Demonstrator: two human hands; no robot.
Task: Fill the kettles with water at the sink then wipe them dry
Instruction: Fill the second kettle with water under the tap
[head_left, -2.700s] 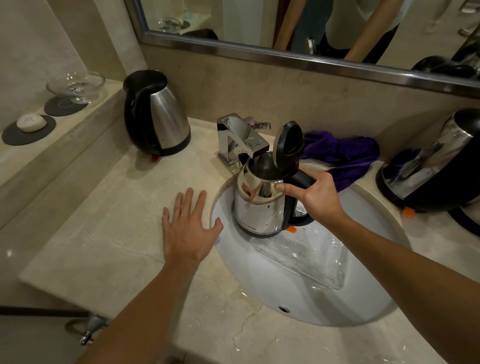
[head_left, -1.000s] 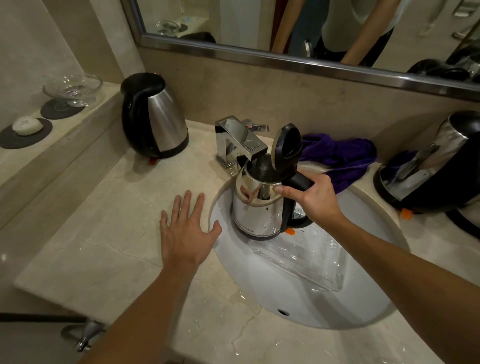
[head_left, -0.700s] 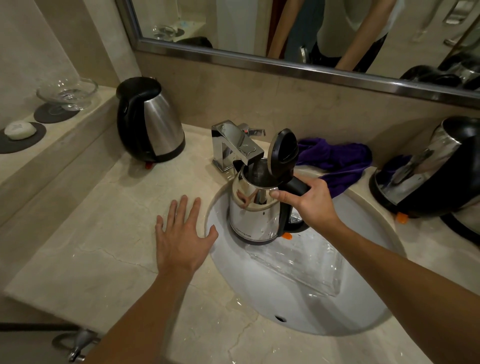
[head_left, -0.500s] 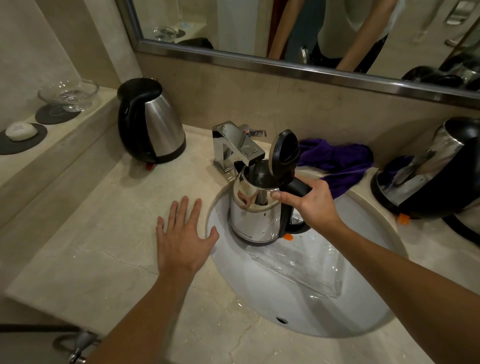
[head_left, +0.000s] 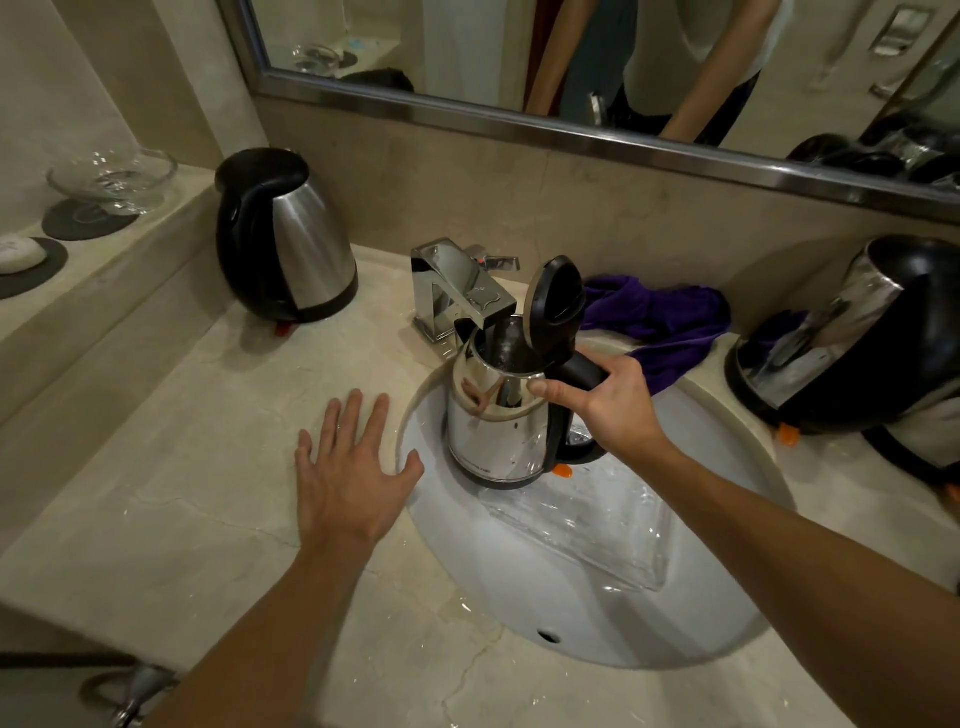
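1. Tabletop (head_left: 171, 499): beige marble, wet patches along the front edge.
2. Mirror (head_left: 571, 132): runs along the back wall, reflects a person's arms and torso.
3. Sink (head_left: 597, 613): white oval basin set into the tabletop right of centre, a clear tray (head_left: 582, 530) lying inside it.
4. Right kettle (head_left: 852, 343): steel and black, at the right edge of the tabletop, lid shut.
5. Left kettle (head_left: 285, 234): steel and black, upright at the back left corner, lid shut.
6. Middle kettle (head_left: 498, 415): held over the back of the sink, lid (head_left: 555, 301) flipped up, mouth directly under the tap (head_left: 457, 291) spout. Can't tell from this view whether water is running.
7. Cloth (head_left: 665, 322): purple, bunched at the back edge between tap and right kettle.
8. Left hand (head_left: 353, 478): grip open, palm flat on the tabletop, fingers spread, thumb at the sink's left rim.
9. Right hand (head_left: 613, 405): grip closed around the middle kettle's black handle, thumb forward on the top by the rim.
10. Glass bowl (head_left: 111, 176): on a dark mat on the left ledge.
11. Soap (head_left: 18, 252): white, on a second mat nearer the ledge's front.
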